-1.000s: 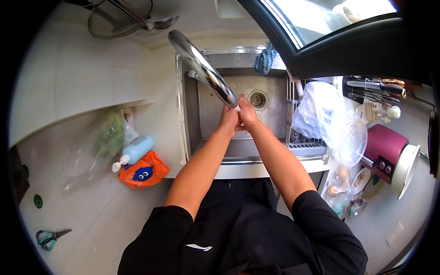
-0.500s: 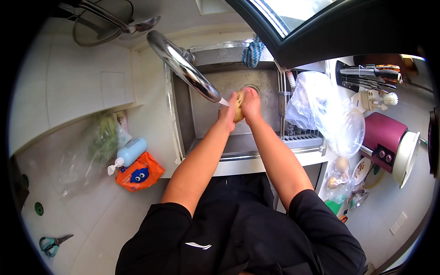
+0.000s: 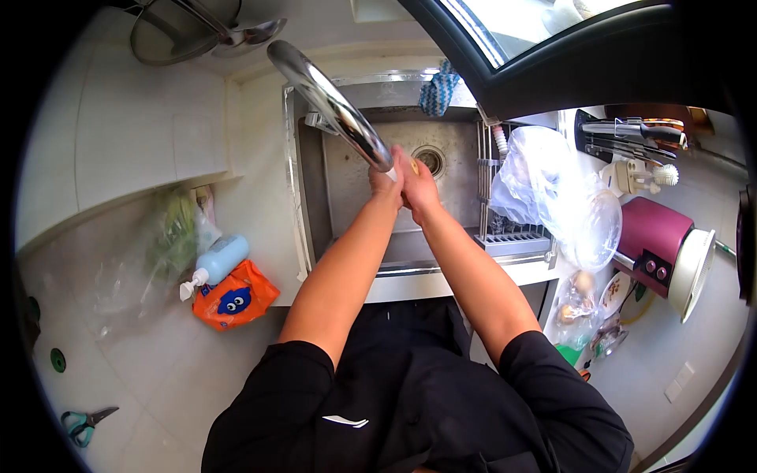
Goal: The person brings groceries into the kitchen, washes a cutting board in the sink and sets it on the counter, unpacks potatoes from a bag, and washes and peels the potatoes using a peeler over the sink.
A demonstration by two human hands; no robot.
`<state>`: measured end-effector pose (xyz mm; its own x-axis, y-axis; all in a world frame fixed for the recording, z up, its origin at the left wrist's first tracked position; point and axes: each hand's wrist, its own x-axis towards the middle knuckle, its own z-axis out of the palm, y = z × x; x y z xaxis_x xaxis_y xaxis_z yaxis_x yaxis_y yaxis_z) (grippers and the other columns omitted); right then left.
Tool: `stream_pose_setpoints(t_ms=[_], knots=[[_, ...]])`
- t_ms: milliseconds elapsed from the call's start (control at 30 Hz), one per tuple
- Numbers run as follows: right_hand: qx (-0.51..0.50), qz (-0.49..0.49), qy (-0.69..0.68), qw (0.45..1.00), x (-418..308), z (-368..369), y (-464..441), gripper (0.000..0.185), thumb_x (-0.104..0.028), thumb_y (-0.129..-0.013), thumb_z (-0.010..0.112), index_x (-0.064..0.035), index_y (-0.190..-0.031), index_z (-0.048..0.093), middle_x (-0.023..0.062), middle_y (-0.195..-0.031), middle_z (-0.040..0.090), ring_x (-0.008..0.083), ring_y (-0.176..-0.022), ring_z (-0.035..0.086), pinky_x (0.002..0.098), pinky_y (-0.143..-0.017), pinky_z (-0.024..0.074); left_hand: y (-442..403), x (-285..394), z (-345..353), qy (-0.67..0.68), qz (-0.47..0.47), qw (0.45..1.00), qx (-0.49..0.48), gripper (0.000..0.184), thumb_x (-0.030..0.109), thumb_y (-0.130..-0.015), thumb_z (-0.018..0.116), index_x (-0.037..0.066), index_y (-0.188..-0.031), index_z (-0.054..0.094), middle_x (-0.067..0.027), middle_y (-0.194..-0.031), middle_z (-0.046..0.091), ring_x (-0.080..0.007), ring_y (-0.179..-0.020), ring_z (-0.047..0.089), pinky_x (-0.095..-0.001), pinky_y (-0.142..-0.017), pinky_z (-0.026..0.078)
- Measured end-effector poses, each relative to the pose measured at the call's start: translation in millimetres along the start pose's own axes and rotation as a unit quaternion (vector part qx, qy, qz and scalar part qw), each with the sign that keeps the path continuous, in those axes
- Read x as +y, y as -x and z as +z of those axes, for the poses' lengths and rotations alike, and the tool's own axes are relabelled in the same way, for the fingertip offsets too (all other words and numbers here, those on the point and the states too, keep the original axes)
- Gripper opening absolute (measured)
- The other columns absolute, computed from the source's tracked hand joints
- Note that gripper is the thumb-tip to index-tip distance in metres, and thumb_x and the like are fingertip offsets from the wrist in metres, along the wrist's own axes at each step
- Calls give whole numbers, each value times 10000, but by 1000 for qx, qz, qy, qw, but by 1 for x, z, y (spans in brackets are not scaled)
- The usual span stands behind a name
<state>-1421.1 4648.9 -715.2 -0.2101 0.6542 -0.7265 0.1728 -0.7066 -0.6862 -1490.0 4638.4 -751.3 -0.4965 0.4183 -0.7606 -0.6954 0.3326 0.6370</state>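
Note:
Over the sink (image 3: 347,189), my left hand (image 3: 385,181) and my right hand (image 3: 419,188) are pressed together around a potato (image 3: 414,166). Only a small yellowish patch of it shows between the fingers; the rest is hidden. The chrome faucet (image 3: 335,106) ends just above my left hand, and a short white stream of water falls onto that hand. Beyond my right hand, the round drain (image 3: 430,160) is visible in the sink bottom.
A metal rack (image 3: 512,243) and clear plastic bags (image 3: 532,169) stand right of the sink. Left are a blue pump bottle (image 3: 223,258), an orange wipes pack (image 3: 236,298) and scissors (image 3: 87,424). A knife holder (image 3: 591,134) and a maroon appliance (image 3: 654,236) are at right.
Both hands have closed further around the potato, hiding most of it. My right hand has moved left and slightly down, uncovering the drain. The view has shifted slightly.

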Motion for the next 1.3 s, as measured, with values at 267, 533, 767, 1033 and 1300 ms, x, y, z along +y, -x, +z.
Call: stream_pose_setpoints(t_ms=[267, 533, 767, 1033, 1300], knots=[[4, -76, 129, 989, 20, -7, -30, 491, -427, -1069, 488, -72, -1390, 595, 117, -1158, 690, 227, -927, 703, 350, -767, 583, 27, 9, -32, 122, 7, 978, -169, 618, 27, -986, 577, 112, -1558, 359, -118, -1395, 518, -257, -1204, 571, -420, -1010, 518], [80, -232, 103, 964, 35, -21, -11, 537, -381, -1114, 381, 21, -1437, 532, 170, -1240, 681, 232, -1079, 666, 354, -957, 519, 6, -20, -15, 12, 121, 977, -178, 525, 162, -999, 638, 94, -1482, 441, -110, -1296, 555, -227, -1150, 590, -359, -947, 539], [52, -121, -30, 991, 21, -21, -6, 502, -340, -1115, 383, 41, -1401, 543, 177, -1253, 676, 236, -1137, 654, 353, -971, 514, 18, -9, -31, -9, 98, 956, -278, 658, 37, -934, 628, 89, -1540, 376, -107, -1351, 524, -224, -1219, 554, -354, -1039, 486], [71, -147, -5, 987, 21, -14, 5, 472, -281, -1127, 364, 46, -1446, 481, 176, -1284, 654, 245, -1173, 634, 353, -1010, 498, 17, -5, -37, 54, 43, 937, -342, 846, -87, -821, 553, 119, -1598, 290, -98, -1388, 496, -230, -1277, 520, -355, -1103, 435], [71, -175, 15, 982, 11, -12, 12, 485, -296, -1125, 378, 49, -1448, 489, 194, -1313, 642, 251, -1199, 622, 349, -1019, 485, 20, -1, -37, 112, 30, 930, -349, 782, -87, -820, 532, 147, -1543, 348, -69, -1342, 510, -225, -1269, 516, -371, -1084, 458]])
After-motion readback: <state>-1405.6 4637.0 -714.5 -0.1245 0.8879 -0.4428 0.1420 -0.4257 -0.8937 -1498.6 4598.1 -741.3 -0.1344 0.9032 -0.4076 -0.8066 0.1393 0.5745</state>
